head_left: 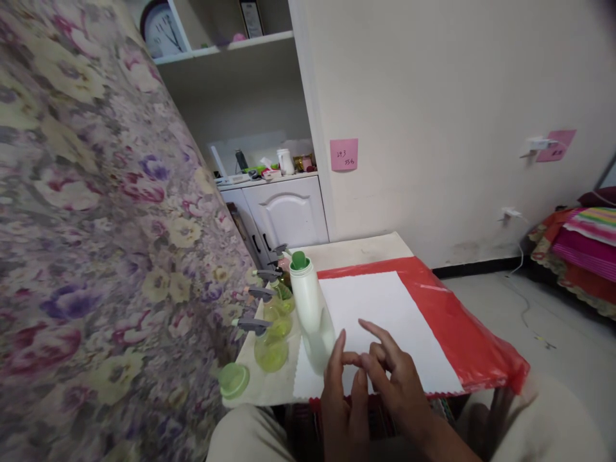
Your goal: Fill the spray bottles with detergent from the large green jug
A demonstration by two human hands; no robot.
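Observation:
Above the near edge of the table, my left hand [342, 391] and my right hand [397, 385] come together, fingertips meeting. Both index fingers stretch out apart from the others, and I see nothing held in either hand. Just left of them a tall pale green bottle [310, 308] stands upright, its large cap off and a green spout showing on top. A white cloth [380, 301] with a scalloped edge lies flat under the hands. The round green cap [234, 380] rests at the table's left corner.
Several spray bottles [271, 350] with yellow-green liquid line the table's left side. Red plastic sheeting [447, 321] covers the right part and hangs over the edge. A floral curtain [110, 256] borders the left; a white cabinet [291, 208] stands behind.

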